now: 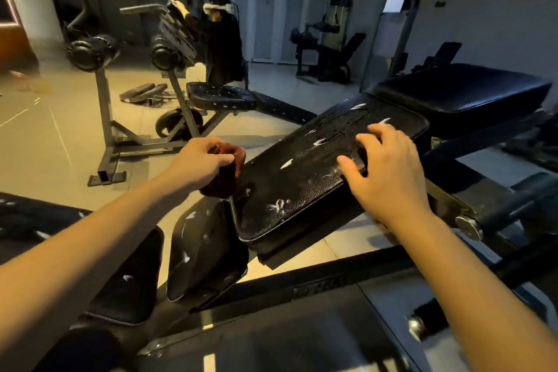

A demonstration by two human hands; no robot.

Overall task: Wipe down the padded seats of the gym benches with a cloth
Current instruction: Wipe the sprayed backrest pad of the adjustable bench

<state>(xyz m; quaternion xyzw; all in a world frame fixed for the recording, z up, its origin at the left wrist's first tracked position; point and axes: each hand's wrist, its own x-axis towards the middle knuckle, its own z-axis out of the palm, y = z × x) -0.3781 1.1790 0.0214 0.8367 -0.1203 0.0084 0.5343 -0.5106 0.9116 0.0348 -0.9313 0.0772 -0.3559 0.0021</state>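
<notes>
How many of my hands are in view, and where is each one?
2. The left hand grips the brown cloth at the left edge of the seat pad; the right hand rests on top of that pad. Neither is hidden.

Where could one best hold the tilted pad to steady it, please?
Probably its right long edge, from the right: the pad is broad and flat, so only an edge fits a grip; the right hand rests there, the left hand holds the cloth.
</notes>
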